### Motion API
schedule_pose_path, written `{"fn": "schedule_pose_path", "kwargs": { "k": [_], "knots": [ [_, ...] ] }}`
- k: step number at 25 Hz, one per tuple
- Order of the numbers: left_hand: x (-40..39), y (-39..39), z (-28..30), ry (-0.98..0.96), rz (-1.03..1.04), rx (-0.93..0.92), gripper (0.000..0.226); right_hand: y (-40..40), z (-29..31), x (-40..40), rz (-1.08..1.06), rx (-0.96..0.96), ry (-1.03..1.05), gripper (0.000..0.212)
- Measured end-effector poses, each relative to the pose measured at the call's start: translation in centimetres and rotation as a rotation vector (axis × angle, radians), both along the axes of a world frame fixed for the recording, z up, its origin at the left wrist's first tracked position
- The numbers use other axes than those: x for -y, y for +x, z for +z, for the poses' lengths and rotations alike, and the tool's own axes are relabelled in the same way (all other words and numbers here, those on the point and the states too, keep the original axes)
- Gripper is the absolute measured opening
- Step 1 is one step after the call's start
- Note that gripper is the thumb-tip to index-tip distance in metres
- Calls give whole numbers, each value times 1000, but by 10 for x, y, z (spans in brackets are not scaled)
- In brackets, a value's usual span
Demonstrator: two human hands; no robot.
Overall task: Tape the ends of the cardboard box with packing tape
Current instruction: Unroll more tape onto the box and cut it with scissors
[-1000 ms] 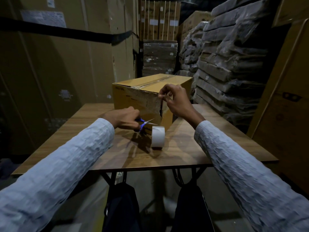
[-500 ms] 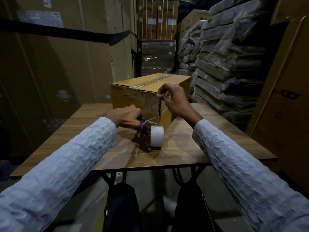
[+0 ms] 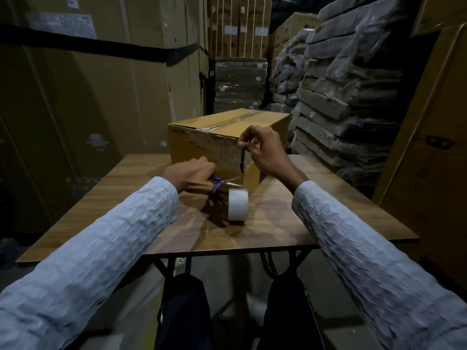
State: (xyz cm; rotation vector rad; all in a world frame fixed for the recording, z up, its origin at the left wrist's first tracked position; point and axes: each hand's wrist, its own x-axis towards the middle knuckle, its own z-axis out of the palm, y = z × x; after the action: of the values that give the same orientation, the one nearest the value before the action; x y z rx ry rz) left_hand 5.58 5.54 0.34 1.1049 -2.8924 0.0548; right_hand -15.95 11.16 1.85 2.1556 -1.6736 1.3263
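Note:
A brown cardboard box (image 3: 192, 145) stands on the wooden table (image 3: 290, 221), with clear tape along its top seam and across its near end. My right hand (image 3: 262, 150) pinches the tape strip at the box's near right corner. The strip runs down from there to the white tape roll (image 3: 238, 204), which stands on edge in front of the box. My left hand (image 3: 190, 176) grips blue-handled scissors (image 3: 223, 183), blades slightly apart and pointing right at the strip just above the roll.
Tall cartons (image 3: 83, 102) line the left side. Wrapped flat packs (image 3: 348, 97) are stacked at the right, and a large box (image 3: 434, 157) stands at the far right. Two dark bags (image 3: 184, 311) hang under the table's near edge.
The scissors have shifted slightly right toward the tape strip. My right hand stays pinched at the box corner, and the roll has barely moved.

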Motion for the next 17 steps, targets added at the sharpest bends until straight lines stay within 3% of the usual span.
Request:
{"fn": "schedule_pose_path", "kwargs": {
  "k": [17],
  "knots": [
    [2,-8,4,-36,20,30,15,-1,3,1,-16,-17,12,5]
  ]
}}
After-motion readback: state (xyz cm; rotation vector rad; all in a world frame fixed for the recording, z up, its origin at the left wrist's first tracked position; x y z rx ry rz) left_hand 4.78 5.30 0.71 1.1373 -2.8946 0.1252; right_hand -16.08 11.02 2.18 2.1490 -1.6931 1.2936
